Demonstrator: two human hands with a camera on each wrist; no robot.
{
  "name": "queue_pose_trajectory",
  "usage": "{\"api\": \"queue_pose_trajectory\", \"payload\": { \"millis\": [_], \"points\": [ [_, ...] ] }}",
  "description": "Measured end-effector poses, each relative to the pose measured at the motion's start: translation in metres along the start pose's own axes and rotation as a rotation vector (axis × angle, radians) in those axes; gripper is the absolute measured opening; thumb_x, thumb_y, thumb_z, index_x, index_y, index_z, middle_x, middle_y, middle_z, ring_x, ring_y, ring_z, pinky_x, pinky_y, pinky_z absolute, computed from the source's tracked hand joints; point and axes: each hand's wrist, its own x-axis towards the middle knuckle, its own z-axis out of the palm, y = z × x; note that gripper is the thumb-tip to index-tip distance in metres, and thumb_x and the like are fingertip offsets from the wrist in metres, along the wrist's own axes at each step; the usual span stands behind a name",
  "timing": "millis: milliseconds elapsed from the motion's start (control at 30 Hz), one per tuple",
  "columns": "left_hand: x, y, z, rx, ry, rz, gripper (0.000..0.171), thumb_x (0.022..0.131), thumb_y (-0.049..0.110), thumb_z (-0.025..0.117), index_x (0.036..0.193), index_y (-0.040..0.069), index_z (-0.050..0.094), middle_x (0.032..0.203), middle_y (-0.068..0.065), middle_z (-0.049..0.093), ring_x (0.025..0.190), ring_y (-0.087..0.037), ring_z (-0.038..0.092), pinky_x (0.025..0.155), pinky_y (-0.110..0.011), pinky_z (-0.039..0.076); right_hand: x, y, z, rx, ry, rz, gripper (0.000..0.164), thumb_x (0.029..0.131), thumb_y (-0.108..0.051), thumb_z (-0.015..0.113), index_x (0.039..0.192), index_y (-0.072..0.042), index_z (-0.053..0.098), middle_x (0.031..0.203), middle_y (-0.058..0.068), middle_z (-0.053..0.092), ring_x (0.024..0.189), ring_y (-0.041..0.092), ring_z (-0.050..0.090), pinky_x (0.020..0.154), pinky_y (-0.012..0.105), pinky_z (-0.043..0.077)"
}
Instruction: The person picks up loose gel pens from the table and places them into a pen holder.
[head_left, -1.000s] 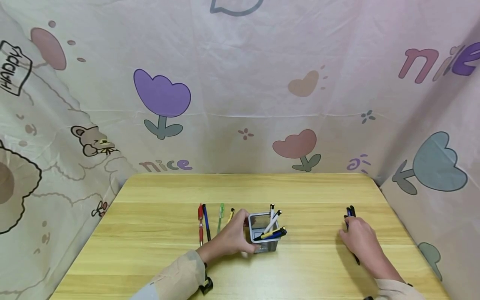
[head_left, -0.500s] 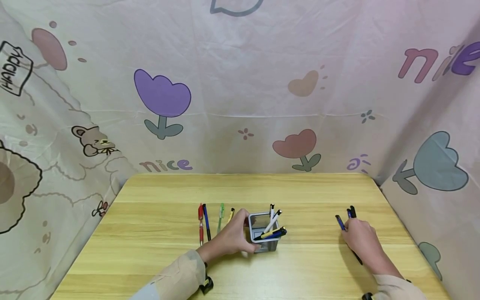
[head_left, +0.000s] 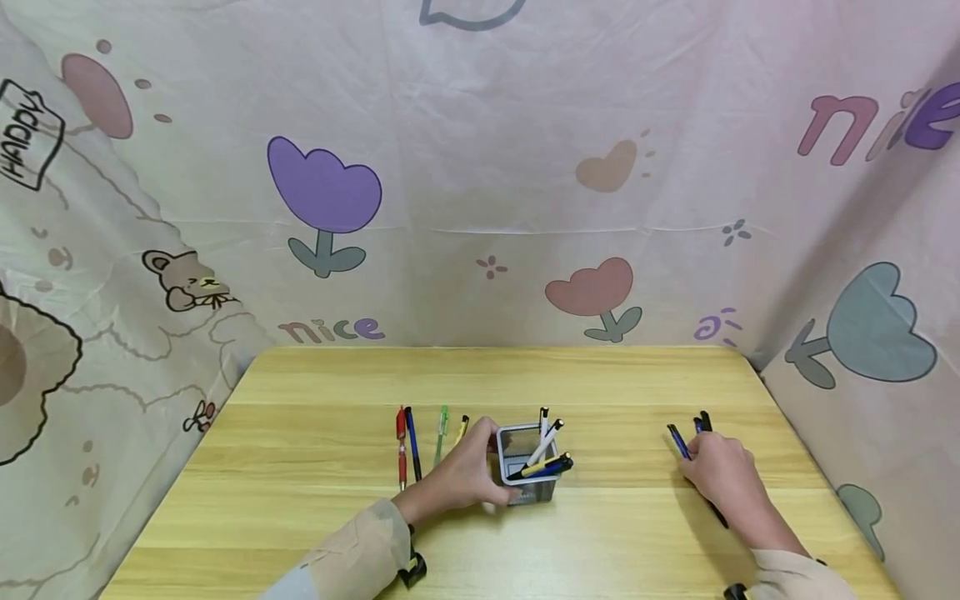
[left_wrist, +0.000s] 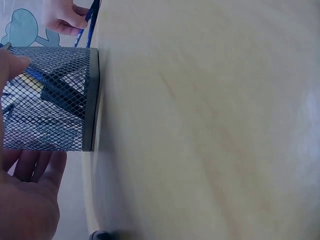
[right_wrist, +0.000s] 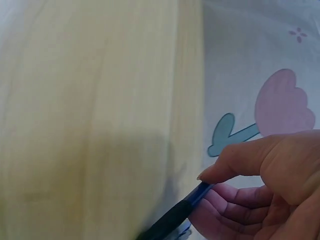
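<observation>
My left hand (head_left: 467, 471) grips a silver-grey wire mesh pen holder (head_left: 534, 493) around its left side, thumb at the near face. White-barrelled pens (head_left: 545, 442), a yellow pen (head_left: 542, 470) and a dark blue one lean inside toward the right rim. In the left wrist view the mesh wall (left_wrist: 50, 130) stands between thumb and fingers. Toward the table's right side, my right hand (head_left: 723, 475) pinches a blue pen (right_wrist: 172, 218) with a black grip between thumb and index finger. Two dark pens (head_left: 702, 422) show just beyond that hand, their lower parts hidden by it.
Left of the holder, a red pen (head_left: 401, 446), a blue pen (head_left: 413, 442), a green pen (head_left: 442, 429) and a yellow pen (head_left: 462, 428) lie on the wooden table (head_left: 300, 492). A patterned cloth (head_left: 480, 208) hangs around the table's back and sides.
The blue pen in my right hand has swung its upper end leftward, apart from the two dark pens. My left hand and the pen holder have stayed put.
</observation>
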Motion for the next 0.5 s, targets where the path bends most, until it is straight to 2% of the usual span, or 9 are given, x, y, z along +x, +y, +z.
{"api": "queue_pose_trajectory", "payload": {
  "millis": [267,367,500],
  "points": [
    [0.0,0.002,0.0,0.017,0.009,-0.014,0.068,0.071,0.023,0.093,0.119,0.013,0.046,0.119,-0.007,0.057,0.104,-0.012,0.057,0.095,-0.028,0.052,-0.008,-0.017,-0.01,0.043,0.084,-0.077,0.015,0.083,-0.013,0.073,0.09,0.0,0.073,0.081,0.009,0.076,0.071,0.023,0.066,0.067,0.046,0.054],
    [0.0,0.001,0.0,0.017,0.009,-0.013,0.068,0.071,0.023,0.093,0.12,0.013,0.046,0.119,-0.007,0.057,0.104,-0.012,0.057,0.095,-0.028,0.052,-0.01,-0.026,-0.013,0.079,0.092,-0.103,0.013,0.082,-0.012,0.072,0.09,-0.001,0.075,0.08,0.006,0.076,0.07,0.019,0.067,0.068,0.045,0.056],
    [0.0,0.001,0.0,0.01,0.007,-0.011,0.068,0.072,0.024,0.093,0.12,0.013,0.046,0.12,-0.007,0.058,0.105,-0.012,0.057,0.096,-0.029,0.052,-0.012,-0.038,-0.017,0.151,0.115,-0.137,0.011,0.084,-0.014,0.074,0.09,-0.005,0.075,0.08,0.002,0.076,0.071,0.013,0.067,0.067,0.035,0.056]
  ]
}}
